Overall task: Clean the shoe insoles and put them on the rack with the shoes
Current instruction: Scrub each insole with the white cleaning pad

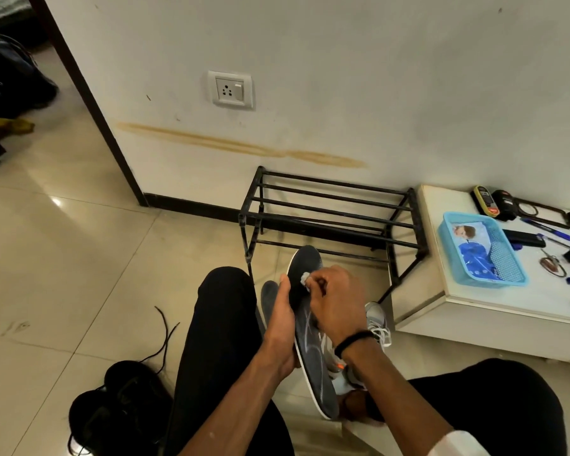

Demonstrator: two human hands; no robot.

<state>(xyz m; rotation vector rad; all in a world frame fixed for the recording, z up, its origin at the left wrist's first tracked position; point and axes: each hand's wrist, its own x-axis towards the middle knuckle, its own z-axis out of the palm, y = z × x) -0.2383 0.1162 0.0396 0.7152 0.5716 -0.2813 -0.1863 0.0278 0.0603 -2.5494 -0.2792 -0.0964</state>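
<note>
A glossy beige tiled floor (79,245) meets a pale wall (343,77) marked with a long brownish streak, and a white wall socket (230,89) sits above it. The person sits low on the floor, dark trouser legs spread to either side.

Between the knees, a dark grey insole (313,350) with a white edge and pale scratchy lines is held up, its toe end pointing toward the wall. The left hand (282,319) grips it along its left edge, fingers curled round the side. The right hand (334,299), a black band on its wrist, pinches a small white wad (305,278) between the fingertips and presses it onto the insole's upper part. A second insole (269,299) shows just behind the left hand, mostly hidden.

Under the right wrist lies a grey shoe (377,320) with white laces. A pair of black shoes (119,406) rests by the left leg, a loose black lace trailing over the tiles.

Just beyond the hands stands a black metal rack (329,209) against the wall, its bars bare. To its right is a low white desk (441,311) carrying a blue plastic basket (482,248), pens, a dark flat case and other small items too small to make out.
</note>
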